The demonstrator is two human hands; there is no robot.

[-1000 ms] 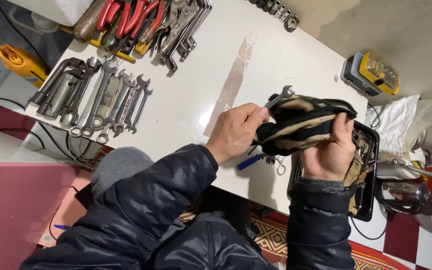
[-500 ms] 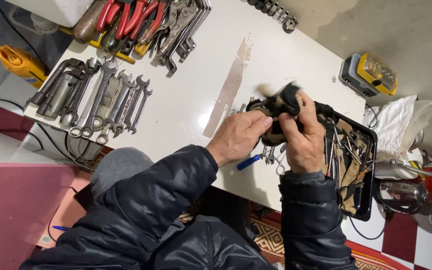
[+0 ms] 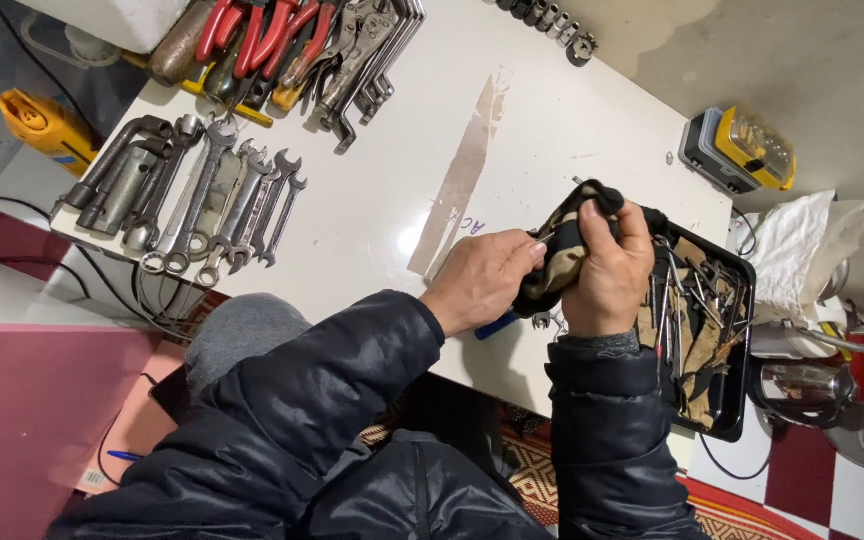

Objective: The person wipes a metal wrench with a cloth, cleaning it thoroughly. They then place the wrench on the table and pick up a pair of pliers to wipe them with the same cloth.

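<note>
Now right hand [image 3: 607, 275] has closed rag [image 3: 564, 250] over the wrench, tip hidden vs 1 s ago; left hand [image 3: 482, 280] pinches its end at 9 o'clock. Wiping underway.

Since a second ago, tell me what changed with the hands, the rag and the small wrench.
The right hand swung the black-and-tan rag left and closed it over the small wrench, whose open jaw end, bare a second ago, is now wrapped and hidden. The left hand kept its pinch on the wrench's near end. The row of wrenches, the black tray and the white table stayed as they were.
</note>
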